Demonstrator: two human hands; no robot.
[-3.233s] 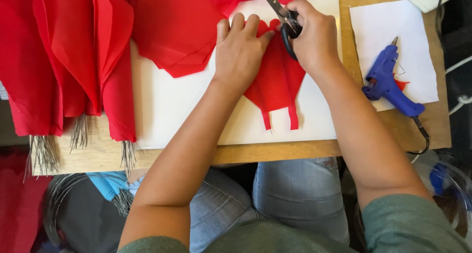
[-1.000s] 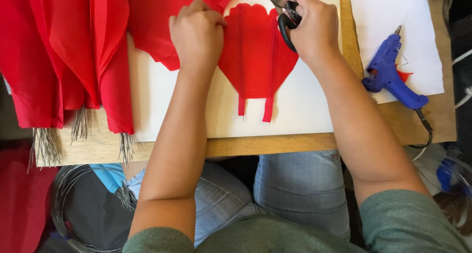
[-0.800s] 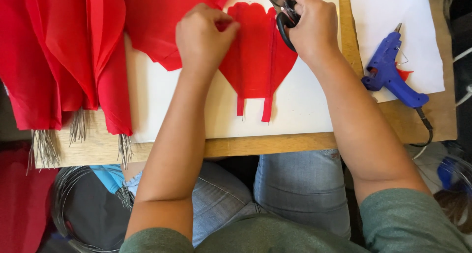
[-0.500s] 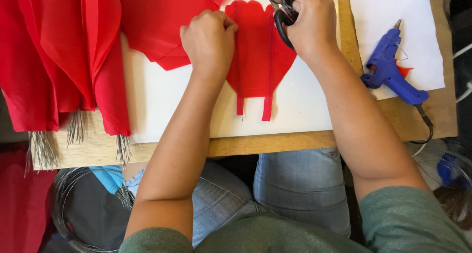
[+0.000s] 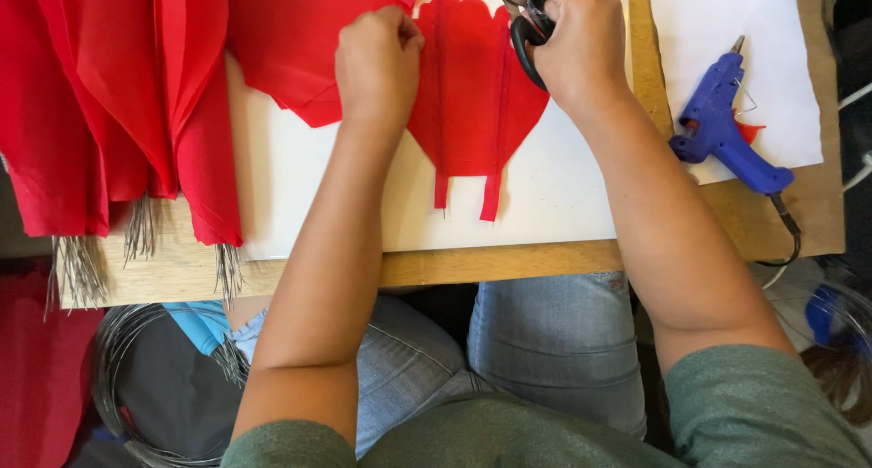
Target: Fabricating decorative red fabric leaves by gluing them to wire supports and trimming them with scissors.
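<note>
Left hand fingers pinch the left edge of the red paper piece; right hand fingers grip black-handled scissors at its top, near the counter's far edge.

Left hand fingers pinched, right hand curled shut, forearms extended

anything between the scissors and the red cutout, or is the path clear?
Nothing visible. The right hand holds the scissors right at the top scalloped edge of the red paper cutout; the left hand pinches its left edge, clear of the blades.
</note>
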